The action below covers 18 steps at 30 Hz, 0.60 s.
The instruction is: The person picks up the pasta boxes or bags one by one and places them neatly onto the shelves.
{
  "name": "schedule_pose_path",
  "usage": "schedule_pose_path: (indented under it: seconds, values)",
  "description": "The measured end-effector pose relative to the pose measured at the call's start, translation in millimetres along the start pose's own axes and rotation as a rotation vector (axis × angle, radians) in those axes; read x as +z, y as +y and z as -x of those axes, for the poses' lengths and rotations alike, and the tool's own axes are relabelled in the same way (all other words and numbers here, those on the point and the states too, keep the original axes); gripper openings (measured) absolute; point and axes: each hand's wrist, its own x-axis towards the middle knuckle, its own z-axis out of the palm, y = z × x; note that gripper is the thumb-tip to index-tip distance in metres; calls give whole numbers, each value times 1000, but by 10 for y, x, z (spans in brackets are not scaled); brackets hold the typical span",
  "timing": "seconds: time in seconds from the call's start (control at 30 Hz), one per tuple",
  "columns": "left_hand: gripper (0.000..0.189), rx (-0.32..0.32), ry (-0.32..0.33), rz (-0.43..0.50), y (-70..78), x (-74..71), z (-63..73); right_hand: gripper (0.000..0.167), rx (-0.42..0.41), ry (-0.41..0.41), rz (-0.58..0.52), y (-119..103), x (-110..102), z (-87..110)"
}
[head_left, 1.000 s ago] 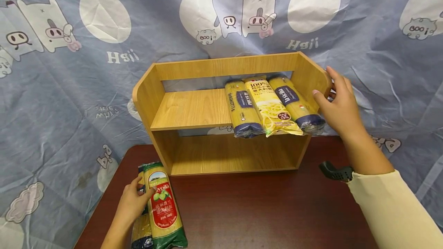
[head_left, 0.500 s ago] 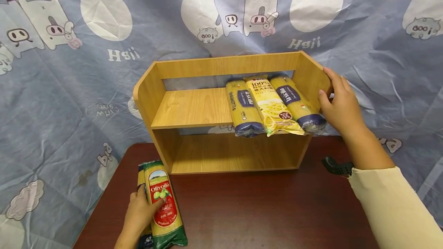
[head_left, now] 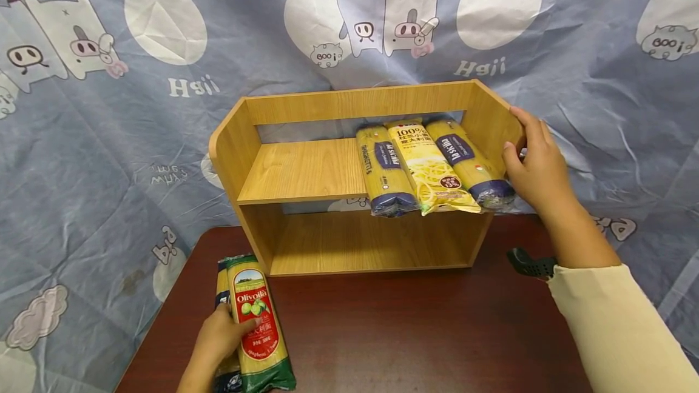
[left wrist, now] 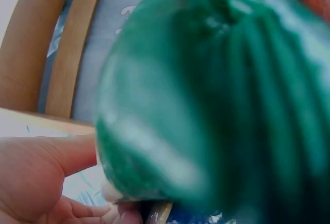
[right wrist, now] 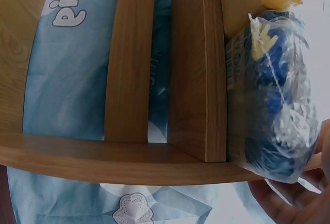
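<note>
My left hand (head_left: 218, 335) grips a spaghetti pack (head_left: 263, 344) with a red label and green ends, lying on the table at the front left. Its thumb lies over the label, and the fingers go down on the left side. The pack's green end (left wrist: 149, 126) fills much of the left wrist view. Beneath and to its left lies a second pasta pack (head_left: 222, 287) with dark blue ends, partly covered. At the right, my right hand (head_left: 537, 165) holds the side panel of a wooden shelf (head_left: 306, 165), thumb inside, fingers around the outer edge.
On the upper board's right half lie three pasta packs: a blue-ended one (head_left: 382, 165), a yellow one (head_left: 428, 165) and another blue-ended one (head_left: 466, 159). Their ends stick out over the board's front edge. A patterned cloth (head_left: 109, 168) hangs behind the dark red table (head_left: 382, 332).
My left hand has slid toward me along the spaghetti pack, and its thumb now lies across the label. The right hand has settled closer against the side panel. The packs stay about where they were.
</note>
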Motion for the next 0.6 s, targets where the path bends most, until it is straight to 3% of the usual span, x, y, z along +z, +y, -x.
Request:
schedule_pose_path:
  seconds: [0.07,0.3,0.47,0.6]
  values:
    - [57,-18,-22,47,-29,7,-14,60,19,-10,-2,-24,2,4]
    - [44,-122,-87,364,-140,53,-43,60,68,-27,-28,-75,35,21]
    - [49,-142,-90,440,-166,51,-46,60,65,-10,-41,-67,33,37]
    - [51,-115,-115,530,-187,39,-22,60,65,-3,-36,-65,25,35]
